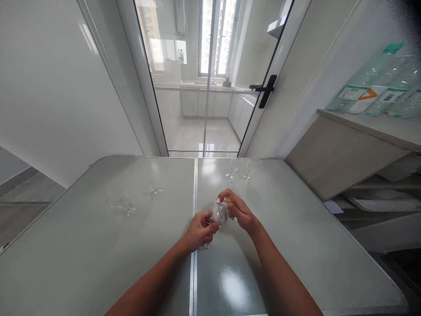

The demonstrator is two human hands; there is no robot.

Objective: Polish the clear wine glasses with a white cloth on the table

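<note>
Left hand [201, 230] is clamping a clear glass [218, 223], apparently steadying it, while the right hand [239, 211] is closing on a white cloth [221, 210] bunched at its bowl. They are holding it just right of the tabletop's [158, 254] metal strip [196, 188]. Two stemmed glasses [132, 211] are resting left of the strip; two others [247, 177] are resting farther right, probably keeping clear of the arms.

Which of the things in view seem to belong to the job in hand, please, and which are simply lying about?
Part of the job:
clear glass, in the left hand
white cloth, at the right hand's fingers
probably the other stemmed glasses on the table

Apparently just lying about:
plastic bottles on the shelf
</note>
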